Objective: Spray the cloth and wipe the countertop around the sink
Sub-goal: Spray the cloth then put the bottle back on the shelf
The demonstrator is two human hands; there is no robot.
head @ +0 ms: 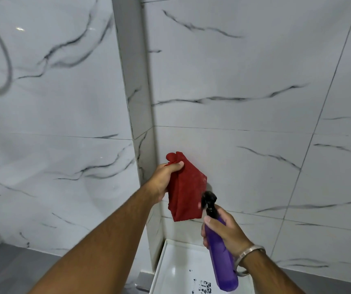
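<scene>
My left hand [163, 179] holds a red cloth [186, 192] up in front of the marble wall, gripping its upper left edge so that it hangs down in folds. My right hand [223, 230] grips a purple spray bottle [223, 262] with a black nozzle [209, 203]. The nozzle points at the cloth's lower right part and almost touches it. Below, at the bottom edge, a white sink or countertop corner [170, 270] shows, with black marks on its surface.
White marble-patterned tile walls [255, 102] meet at a corner pillar [136, 92] straight ahead. A grey floor [11, 270] lies at the lower left. A thin ring-shaped fitting [9, 66] hangs on the left wall. A metal bangle [248, 254] sits on my right wrist.
</scene>
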